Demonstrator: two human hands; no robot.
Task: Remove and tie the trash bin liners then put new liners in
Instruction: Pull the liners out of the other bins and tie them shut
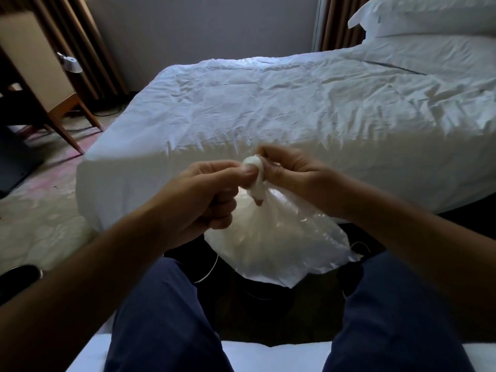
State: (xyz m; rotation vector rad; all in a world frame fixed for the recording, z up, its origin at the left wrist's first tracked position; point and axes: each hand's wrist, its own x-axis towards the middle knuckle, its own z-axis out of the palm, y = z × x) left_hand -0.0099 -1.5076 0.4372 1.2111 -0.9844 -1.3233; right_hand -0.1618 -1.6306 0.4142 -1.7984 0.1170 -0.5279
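A translucent white bin liner [271, 237] hangs in front of me between my knees, its neck twisted into a tight white knot [253, 173] at the top. My left hand [206, 194] grips the twisted neck, thumb pressed against the knot. My right hand [290, 170] pinches the knot from the other side. Below the bag a dark trash bin [249, 302] with a thin metal rim stands on the floor, mostly hidden by the bag and shadow.
A bed with a rumpled white duvet [295, 108] and pillows [429, 17] lies straight ahead. I sit on another white bed edge [268, 355]. A wooden desk [32, 84] and a lamp [71, 64] stand at the left, over patterned carpet [40, 210].
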